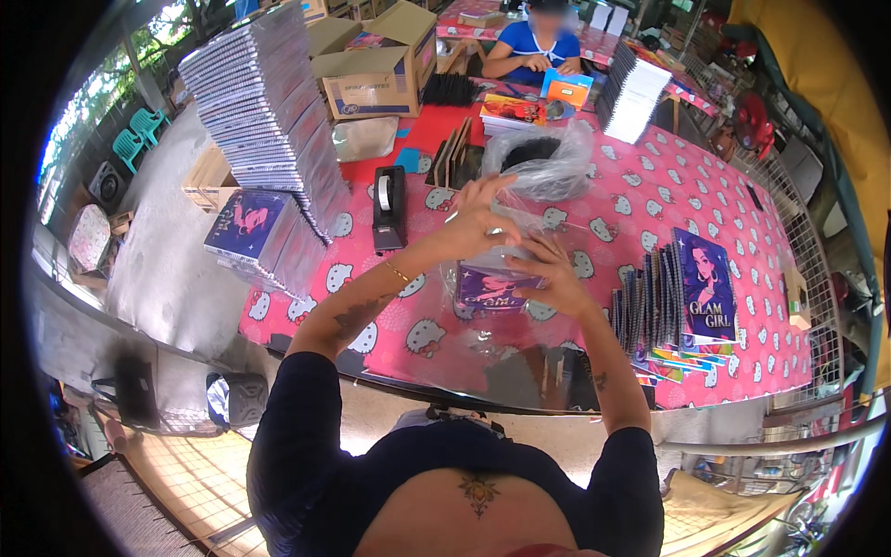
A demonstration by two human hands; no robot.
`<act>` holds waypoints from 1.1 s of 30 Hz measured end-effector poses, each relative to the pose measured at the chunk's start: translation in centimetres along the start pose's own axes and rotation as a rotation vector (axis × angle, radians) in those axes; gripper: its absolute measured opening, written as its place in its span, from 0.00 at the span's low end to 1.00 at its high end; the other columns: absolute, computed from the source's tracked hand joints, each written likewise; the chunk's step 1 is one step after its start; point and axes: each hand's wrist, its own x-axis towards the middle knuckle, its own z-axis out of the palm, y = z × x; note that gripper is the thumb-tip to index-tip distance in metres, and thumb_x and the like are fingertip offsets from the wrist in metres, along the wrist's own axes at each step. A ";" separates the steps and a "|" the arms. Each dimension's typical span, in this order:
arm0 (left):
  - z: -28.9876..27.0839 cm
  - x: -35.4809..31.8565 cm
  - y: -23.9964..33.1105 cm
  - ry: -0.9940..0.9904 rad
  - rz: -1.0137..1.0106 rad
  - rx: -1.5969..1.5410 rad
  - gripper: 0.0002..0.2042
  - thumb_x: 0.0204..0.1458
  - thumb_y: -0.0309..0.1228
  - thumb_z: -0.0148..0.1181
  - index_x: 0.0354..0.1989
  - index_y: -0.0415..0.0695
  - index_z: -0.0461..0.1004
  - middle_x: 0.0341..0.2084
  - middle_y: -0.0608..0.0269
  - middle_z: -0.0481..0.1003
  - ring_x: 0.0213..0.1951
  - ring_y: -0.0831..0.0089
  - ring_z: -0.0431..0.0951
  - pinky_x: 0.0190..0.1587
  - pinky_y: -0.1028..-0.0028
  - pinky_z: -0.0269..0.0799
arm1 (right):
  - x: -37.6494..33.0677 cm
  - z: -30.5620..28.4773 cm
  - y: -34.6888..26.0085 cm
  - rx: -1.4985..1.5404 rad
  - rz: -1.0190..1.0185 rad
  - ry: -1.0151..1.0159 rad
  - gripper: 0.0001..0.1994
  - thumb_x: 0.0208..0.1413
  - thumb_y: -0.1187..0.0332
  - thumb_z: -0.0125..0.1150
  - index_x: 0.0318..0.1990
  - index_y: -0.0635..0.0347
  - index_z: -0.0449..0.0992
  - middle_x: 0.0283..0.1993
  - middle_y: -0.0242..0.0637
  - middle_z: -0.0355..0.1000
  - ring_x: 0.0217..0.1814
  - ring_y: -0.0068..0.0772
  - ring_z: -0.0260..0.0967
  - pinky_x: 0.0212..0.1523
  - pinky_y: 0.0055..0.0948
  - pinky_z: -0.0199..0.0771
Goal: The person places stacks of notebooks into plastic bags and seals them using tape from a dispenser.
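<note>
A purple-covered notebook (484, 286) lies in clear plastic on the table in front of me, its cover partly hidden by glare and my fingers. My left hand (480, 221) is above its far edge, fingers bent and pinching the clear plastic bag (527, 226). From the right, my right hand (551, 277) grips the notebook's side through the film, its thumb near the cover and fingers at the far edge. A black tape dispenser (390, 209) with a white roll stands left of my left hand.
Tall stacks of spiral notebooks (264, 111) rise at the left, with a wrapped notebook bundle (251, 227) beside them. More notebooks (705, 283) stand at the right. Behind are a bundle of plastic (543, 162), an open carton (376, 88) and a seated person (538, 42) handling small booklets.
</note>
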 end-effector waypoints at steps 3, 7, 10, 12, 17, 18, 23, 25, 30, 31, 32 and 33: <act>2.5 -0.3 -0.2 -0.020 -0.097 0.144 0.26 0.43 0.38 0.74 0.54 0.63 0.74 0.70 0.46 0.48 0.69 0.45 0.46 0.67 0.46 0.43 | -0.4 0.5 0.2 0.061 -0.001 0.017 0.27 0.44 0.61 0.74 0.56 0.42 0.78 0.76 0.41 0.48 0.77 0.46 0.46 0.73 0.58 0.44; 3.4 0.6 1.5 0.043 -0.396 0.215 0.47 0.43 0.48 0.73 0.72 0.58 0.53 0.70 0.43 0.48 0.69 0.47 0.50 0.67 0.49 0.46 | -1.1 0.7 0.5 0.307 0.049 0.109 0.27 0.50 0.57 0.71 0.59 0.49 0.75 0.77 0.46 0.45 0.78 0.46 0.44 0.72 0.50 0.47; 0.9 0.7 -0.4 0.101 -0.831 -0.877 0.50 0.45 0.48 0.72 0.72 0.46 0.49 0.69 0.49 0.50 0.69 0.54 0.54 0.67 0.58 0.52 | 0.8 0.3 3.4 0.708 0.410 0.317 0.27 0.54 0.54 0.68 0.58 0.60 0.75 0.73 0.47 0.52 0.74 0.43 0.52 0.68 0.41 0.55; 0.6 -1.7 -4.7 -0.190 -0.675 -0.864 0.48 0.49 0.41 0.71 0.72 0.39 0.45 0.66 0.53 0.55 0.64 0.62 0.62 0.65 0.65 0.58 | 2.9 0.6 4.1 0.927 0.583 0.259 0.29 0.55 0.52 0.67 0.58 0.64 0.73 0.68 0.45 0.60 0.68 0.40 0.59 0.64 0.36 0.61; 0.8 -2.1 -3.5 -0.219 -0.567 -0.998 0.34 0.55 0.34 0.65 0.69 0.42 0.58 0.60 0.54 0.68 0.62 0.66 0.67 0.65 0.66 0.58 | 5.5 -1.8 5.4 0.823 0.393 -0.134 0.33 0.54 0.56 0.68 0.64 0.62 0.66 0.57 0.36 0.72 0.56 0.28 0.69 0.54 0.30 0.68; 0.3 -2.5 -3.8 -0.349 -0.584 -0.966 0.33 0.55 0.33 0.65 0.68 0.42 0.59 0.59 0.54 0.69 0.62 0.66 0.66 0.66 0.66 0.58 | 5.9 -2.1 4.7 0.774 0.315 -0.160 0.32 0.54 0.57 0.69 0.63 0.62 0.67 0.57 0.36 0.72 0.57 0.27 0.69 0.54 0.30 0.68; -1.2 -4.8 2.2 -0.195 -0.103 -0.082 0.25 0.53 0.36 0.66 0.59 0.42 0.72 0.54 0.57 0.73 0.56 0.61 0.72 0.58 0.65 0.67 | 0.3 -2.6 -1.1 0.157 -0.008 0.113 0.16 0.49 0.66 0.70 0.46 0.58 0.79 0.54 0.38 0.74 0.54 0.37 0.70 0.50 0.34 0.70; -0.4 -5.8 3.1 -0.084 0.087 0.181 0.23 0.51 0.37 0.67 0.55 0.42 0.75 0.49 0.55 0.76 0.51 0.59 0.75 0.53 0.63 0.71 | 0.1 -1.8 -1.5 -0.010 -0.046 0.140 0.13 0.48 0.66 0.70 0.41 0.58 0.80 0.53 0.40 0.74 0.53 0.40 0.71 0.49 0.37 0.70; -1.0 -4.9 2.1 -0.242 -0.193 -0.033 0.24 0.46 0.35 0.68 0.54 0.46 0.74 0.44 0.52 0.76 0.45 0.54 0.76 0.45 0.60 0.72 | 1.4 -1.9 -2.0 0.142 0.197 -0.044 0.10 0.46 0.67 0.71 0.35 0.58 0.79 0.42 0.39 0.73 0.47 0.40 0.72 0.44 0.36 0.71; -1.1 -4.2 2.1 -0.294 -0.337 -0.053 0.26 0.46 0.35 0.69 0.56 0.45 0.73 0.45 0.52 0.75 0.45 0.54 0.75 0.46 0.61 0.72 | 2.0 -2.2 -1.9 0.131 0.252 -0.073 0.11 0.45 0.68 0.72 0.37 0.57 0.79 0.41 0.39 0.72 0.45 0.40 0.71 0.43 0.36 0.71; -1.7 -2.1 3.9 -0.351 -0.476 -0.080 0.28 0.45 0.35 0.69 0.57 0.44 0.72 0.47 0.52 0.75 0.46 0.55 0.75 0.46 0.63 0.72 | 2.4 -2.5 -1.7 0.117 0.317 -0.101 0.12 0.44 0.69 0.72 0.38 0.56 0.79 0.40 0.39 0.71 0.42 0.41 0.71 0.41 0.36 0.70; -2.2 -1.0 5.0 -0.400 -0.621 -0.100 0.29 0.45 0.34 0.70 0.58 0.43 0.70 0.48 0.52 0.74 0.47 0.55 0.74 0.46 0.65 0.72 | 3.0 -2.6 -1.6 0.105 0.369 -0.131 0.14 0.44 0.70 0.73 0.40 0.55 0.79 0.39 0.39 0.70 0.40 0.41 0.70 0.40 0.35 0.70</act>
